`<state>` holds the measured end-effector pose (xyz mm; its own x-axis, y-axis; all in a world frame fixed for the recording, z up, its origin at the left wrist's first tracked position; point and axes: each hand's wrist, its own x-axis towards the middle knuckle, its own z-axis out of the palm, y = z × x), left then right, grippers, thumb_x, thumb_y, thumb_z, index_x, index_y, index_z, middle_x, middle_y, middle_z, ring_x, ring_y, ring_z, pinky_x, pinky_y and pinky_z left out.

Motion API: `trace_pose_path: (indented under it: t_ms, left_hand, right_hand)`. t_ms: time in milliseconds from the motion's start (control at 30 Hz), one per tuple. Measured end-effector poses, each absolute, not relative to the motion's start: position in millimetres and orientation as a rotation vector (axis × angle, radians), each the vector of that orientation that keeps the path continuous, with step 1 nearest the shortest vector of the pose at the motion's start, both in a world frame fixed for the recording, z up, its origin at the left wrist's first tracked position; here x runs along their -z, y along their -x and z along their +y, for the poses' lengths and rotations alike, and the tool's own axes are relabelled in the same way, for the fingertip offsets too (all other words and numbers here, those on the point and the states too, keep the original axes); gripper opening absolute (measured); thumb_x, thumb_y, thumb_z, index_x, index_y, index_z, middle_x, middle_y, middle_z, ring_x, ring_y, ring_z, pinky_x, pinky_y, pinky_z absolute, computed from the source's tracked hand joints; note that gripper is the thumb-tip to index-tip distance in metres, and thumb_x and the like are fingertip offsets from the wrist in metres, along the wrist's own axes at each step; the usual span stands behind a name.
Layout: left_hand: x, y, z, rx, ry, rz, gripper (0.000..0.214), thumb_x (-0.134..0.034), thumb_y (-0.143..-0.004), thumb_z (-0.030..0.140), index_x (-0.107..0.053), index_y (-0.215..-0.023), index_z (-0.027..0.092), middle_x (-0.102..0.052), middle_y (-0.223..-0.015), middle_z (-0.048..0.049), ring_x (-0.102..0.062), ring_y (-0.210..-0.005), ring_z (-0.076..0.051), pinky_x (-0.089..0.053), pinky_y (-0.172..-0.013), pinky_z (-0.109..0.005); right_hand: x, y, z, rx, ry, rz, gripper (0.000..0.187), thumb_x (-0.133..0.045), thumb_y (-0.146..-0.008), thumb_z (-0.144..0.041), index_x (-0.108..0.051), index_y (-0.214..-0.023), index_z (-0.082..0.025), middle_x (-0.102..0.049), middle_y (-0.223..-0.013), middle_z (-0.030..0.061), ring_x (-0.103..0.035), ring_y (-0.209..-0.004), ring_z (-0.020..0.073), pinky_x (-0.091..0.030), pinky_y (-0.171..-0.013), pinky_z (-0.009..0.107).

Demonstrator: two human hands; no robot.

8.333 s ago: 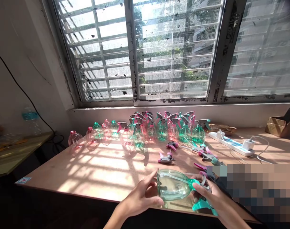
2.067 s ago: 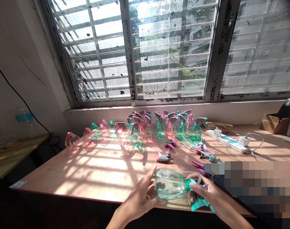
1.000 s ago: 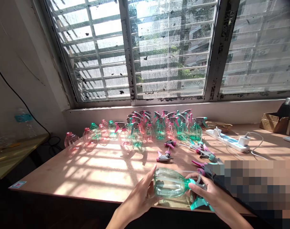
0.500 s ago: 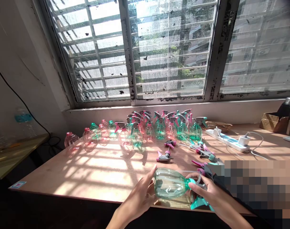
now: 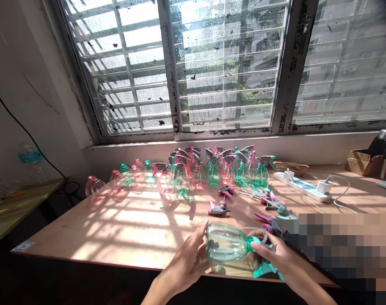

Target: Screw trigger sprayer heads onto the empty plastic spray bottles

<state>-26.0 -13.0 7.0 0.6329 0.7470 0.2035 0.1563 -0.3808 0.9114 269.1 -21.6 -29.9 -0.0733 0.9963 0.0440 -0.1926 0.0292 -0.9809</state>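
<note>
A clear green spray bottle (image 5: pixel 226 245) lies on its side above the near edge of the wooden table (image 5: pixel 123 228). My left hand (image 5: pixel 186 264) cups the bottle's base, fingers wrapped round it. My right hand (image 5: pixel 277 254) grips the teal and grey trigger head (image 5: pixel 265 266) at the bottle's neck. Several loose pink and teal trigger heads (image 5: pixel 220 207) lie just beyond.
Several pink and green bottles (image 5: pixel 212 171) stand in a group under the window, some without heads at the left (image 5: pixel 117 186). A white power strip (image 5: pixel 302 188) with a cable lies at the right. A cardboard box (image 5: pixel 359 161) sits far right. A side table (image 5: pixel 18 203) stands left.
Both hands have kept hold of the bottle and its head throughout. The bottle has shifted only slightly, and the view has tilted a little.
</note>
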Motion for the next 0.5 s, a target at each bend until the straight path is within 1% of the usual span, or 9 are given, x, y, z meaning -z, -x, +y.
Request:
trace_pose_path:
  t_ms: [67, 167, 233, 300, 367, 433, 500]
  left_hand:
    - [-7, 26, -13, -0.772, -1.944, 0.753, 0.096, -0.062, -0.092, 0.008, -0.005, -0.161, 0.043, -0.031, -0.165, -0.0067, -0.033, -0.151, -0.033, -0.044, -0.117, -0.045]
    - [0, 27, -9, -0.772, -1.92, 0.823, 0.116, -0.075, -0.081, 0.007, 0.002, -0.161, 0.041, -0.037, -0.161, -0.0098, -0.037, -0.149, -0.035, -0.042, -0.117, -0.052]
    - [6, 28, -6, -0.769, -1.911, 0.895, 0.125, -0.087, -0.074, 0.017, 0.0, -0.162, 0.038, -0.034, -0.162, -0.0136, -0.034, -0.149, -0.04, -0.038, -0.118, -0.058]
    - [9, 29, -4, -0.754, -1.967, 0.962, 0.126, -0.093, -0.069, 0.027, -0.009, -0.162, 0.037, -0.029, -0.164, -0.0143, -0.027, -0.151, -0.045, -0.032, -0.12, -0.063]
    - [8, 30, -4, -0.744, -2.034, 0.946, 0.117, -0.091, -0.073, 0.027, -0.015, -0.162, 0.037, -0.025, -0.166, -0.0123, -0.024, -0.152, -0.044, -0.031, -0.12, -0.062]
    - [6, 31, -5, -0.76, -2.048, 0.878, 0.103, -0.081, -0.082, 0.021, -0.016, -0.161, 0.039, -0.023, -0.167, -0.0095, -0.027, -0.151, -0.04, -0.037, -0.119, -0.056]
    - [5, 31, -7, -0.772, -2.032, 0.848, 0.095, -0.07, -0.087, 0.012, -0.017, -0.161, 0.04, -0.026, -0.166, -0.0083, -0.031, -0.15, -0.037, -0.042, -0.116, -0.05]
  right_hand:
    - [30, -269, -22, -1.324, 1.005, -1.144, 0.046, -0.085, -0.075, -0.05, -0.065, -0.1, -0.017, -0.077, -0.062, 0.0027, -0.069, -0.053, 0.0186, -0.052, -0.056, 0.031]
    - [30, -268, -22, -1.329, 0.991, -1.155, 0.045, -0.084, -0.076, -0.05, -0.065, -0.1, -0.017, -0.077, -0.062, 0.0027, -0.069, -0.052, 0.019, -0.052, -0.056, 0.032]
    - [30, -268, -22, -1.331, 0.98, -1.159, 0.044, -0.084, -0.075, -0.05, -0.066, -0.1, -0.018, -0.077, -0.061, 0.0029, -0.069, -0.052, 0.0194, -0.052, -0.055, 0.032]
    - [30, -267, -22, -1.336, 0.978, -1.149, 0.044, -0.085, -0.074, -0.05, -0.066, -0.098, -0.018, -0.076, -0.059, 0.0027, -0.068, -0.051, 0.0194, -0.053, -0.054, 0.033]
    - [29, -267, -22, -1.338, 0.982, -1.138, 0.044, -0.085, -0.074, -0.049, -0.066, -0.097, -0.018, -0.075, -0.059, 0.002, -0.068, -0.05, 0.0192, -0.053, -0.054, 0.033]
    - [29, -267, -23, -1.331, 0.993, -1.14, 0.044, -0.085, -0.074, -0.049, -0.066, -0.098, -0.018, -0.075, -0.059, 0.0017, -0.068, -0.05, 0.0197, -0.053, -0.054, 0.034]
    - [29, -267, -23, -1.312, 1.012, -1.151, 0.044, -0.085, -0.074, -0.05, -0.067, -0.098, -0.018, -0.076, -0.06, 0.0018, -0.069, -0.052, 0.0204, -0.053, -0.055, 0.034]
